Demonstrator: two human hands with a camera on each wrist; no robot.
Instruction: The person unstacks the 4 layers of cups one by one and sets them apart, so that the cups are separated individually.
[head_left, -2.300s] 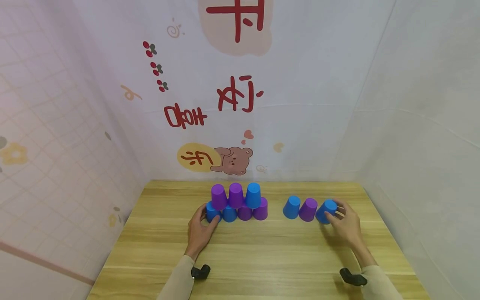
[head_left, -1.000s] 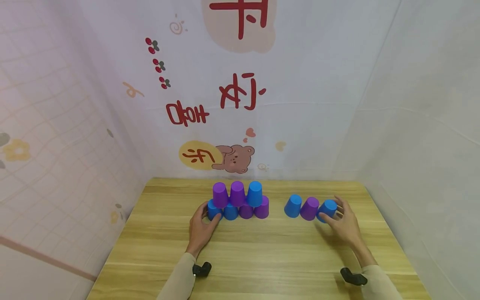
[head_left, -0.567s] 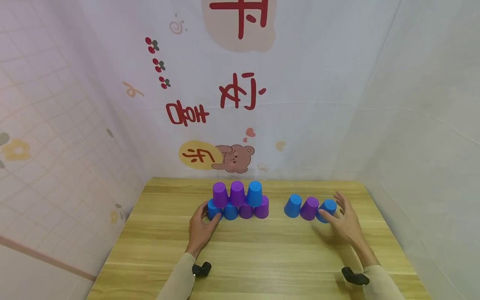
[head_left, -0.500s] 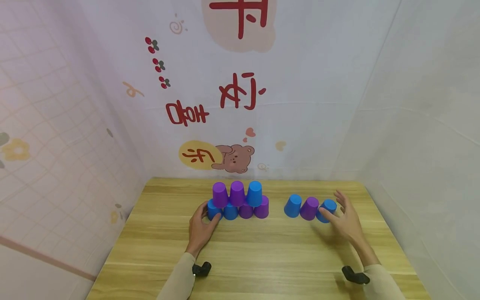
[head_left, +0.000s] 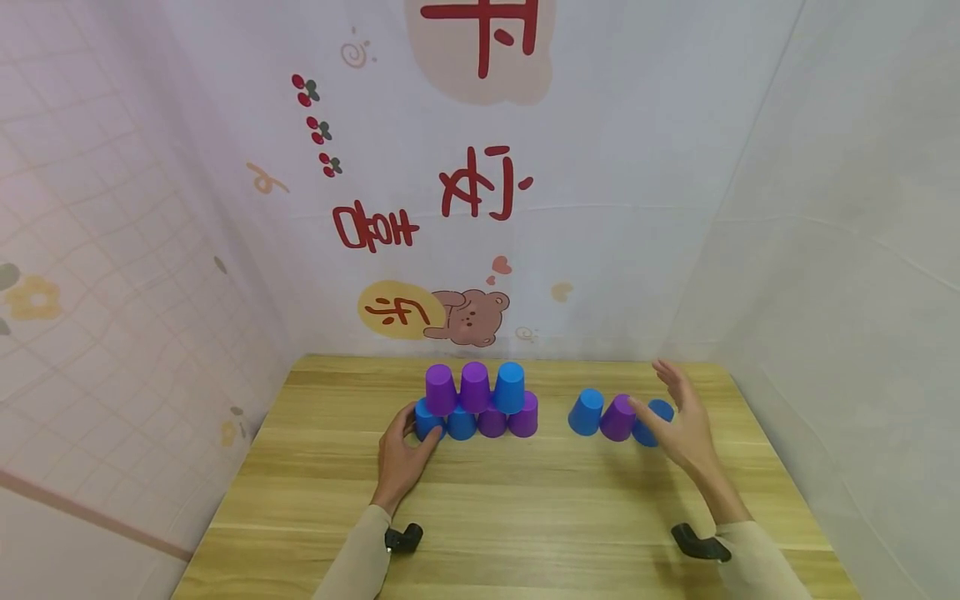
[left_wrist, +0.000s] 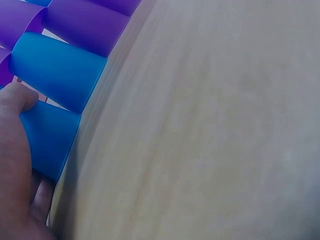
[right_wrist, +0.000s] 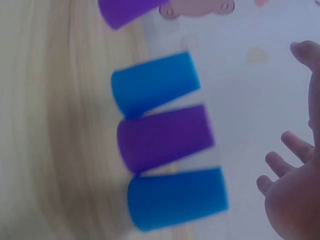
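Upside-down plastic cups stand in two tiers on the table. My left hand (head_left: 401, 458) holds the leftmost blue cup (head_left: 429, 422) of the lower tier, thumb in front, fingers at its far side. Beside it are another blue cup (head_left: 461, 425) and two purple ones. On top sit a purple cup (head_left: 440, 389), a second purple cup (head_left: 475, 387) and a blue cup (head_left: 510, 387). To the right, a separate row has a blue cup (head_left: 586, 412), a purple cup (head_left: 616, 423) and a blue cup (right_wrist: 177, 197). My right hand (head_left: 684, 433) hovers with spread fingers above that last blue cup, holding nothing.
The wood-grain table (head_left: 510, 517) ends at a white printed cloth (head_left: 622, 275) behind the cups. More cloth hangs on the left and right sides. A black wrist mount (head_left: 405, 538) sits at the left sleeve, another mount (head_left: 699, 543) at the right.
My right hand has let go of the rightmost blue cup, spread its fingers and moved up and slightly left over the row. The left hand stays at its cup.
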